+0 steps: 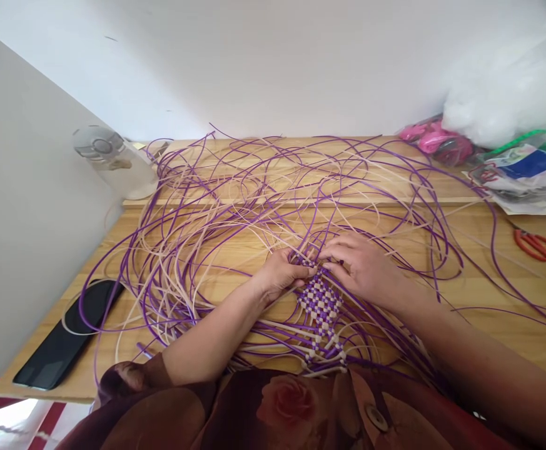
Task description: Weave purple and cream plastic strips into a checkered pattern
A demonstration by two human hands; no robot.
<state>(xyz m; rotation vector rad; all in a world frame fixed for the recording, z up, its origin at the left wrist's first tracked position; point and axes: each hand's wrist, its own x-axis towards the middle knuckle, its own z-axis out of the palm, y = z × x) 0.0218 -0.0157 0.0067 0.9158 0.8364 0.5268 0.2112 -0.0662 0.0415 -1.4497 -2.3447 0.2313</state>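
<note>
A purple and cream woven piece (320,303) lies on the table close to my body, its small squares in a checkered pattern. My left hand (284,273) pinches the upper left edge of this weave, thumb pressed on top. At its upper right, my right hand (354,265) has its fingers bent and drawn together around strands; which strand they hold is too small to make out. Long purple and cream strands (174,250) fan out from the weave, looping across the table to the left, back and right.
A black phone (69,337) lies at the left edge. A clear plastic bottle (117,164) stands by the wall. Scissors with orange handles (540,245) rest at the right. Behind them are plastic packages (521,172), a pink item (436,140) and a white fluffy bag (507,87).
</note>
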